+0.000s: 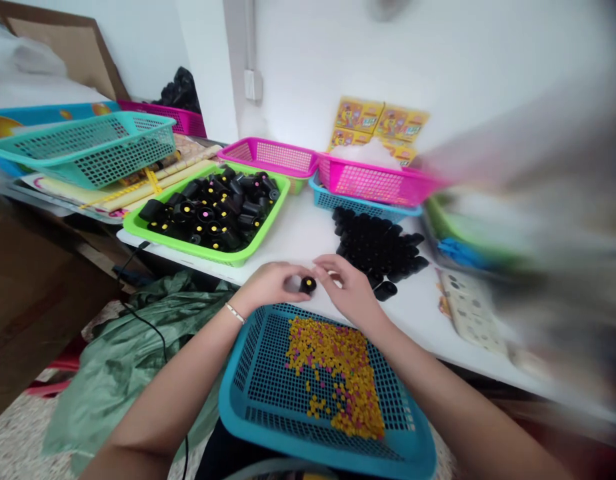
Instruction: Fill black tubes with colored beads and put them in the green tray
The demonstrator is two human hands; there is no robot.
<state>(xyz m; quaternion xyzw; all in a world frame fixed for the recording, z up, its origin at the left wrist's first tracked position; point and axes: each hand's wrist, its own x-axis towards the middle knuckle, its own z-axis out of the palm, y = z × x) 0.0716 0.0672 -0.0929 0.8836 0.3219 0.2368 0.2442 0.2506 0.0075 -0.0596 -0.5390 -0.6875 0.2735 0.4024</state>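
The left hand [273, 287] holds a black cap [309, 285] at the white table's [308, 237] near edge. The right hand [351, 290] curls beside it; whether it pinches anything cannot be told. Below, the right forearm [453, 387] partly covers a blue basket [425, 460] of pellets [361, 393]; blur smears the far right.

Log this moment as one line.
left hand: holds yellow-centred black cap | right hand: close beside it | near blue basket: yellow and pink pieces | green basket: black caps
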